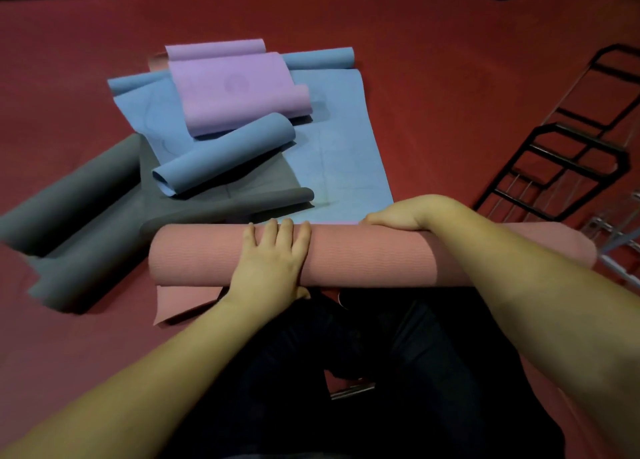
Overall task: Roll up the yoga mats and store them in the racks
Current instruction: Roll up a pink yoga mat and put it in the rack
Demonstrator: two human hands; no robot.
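Dark trousers (pixel 346 372) fill the near field; just beyond them lies the pink mat (pixel 367 254), rolled into a thick cylinder across my lap line on the red floor (pixel 433 77). My left hand (pixel 270 261) presses flat on the roll, fingers straight and spread over its top. My right hand (pixel 405 212) reaches over the far side of the roll; its fingers are hidden behind the mat, so I cannot tell whether they curl or lie flat.

A short pink tail shows below the left hand, so I judge the rolling step nearly complete but not finished.

Beyond the grip lie the unrolled mats: grey (pixel 86 195), blue (pixel 329 136), purple (pixel 235 91). Right of the right hand lies the black rack (pixel 550 167).

Next move, as I judge it: take up the tail, keep both ends even, then grasp the roll firmly and carry it to the rack.
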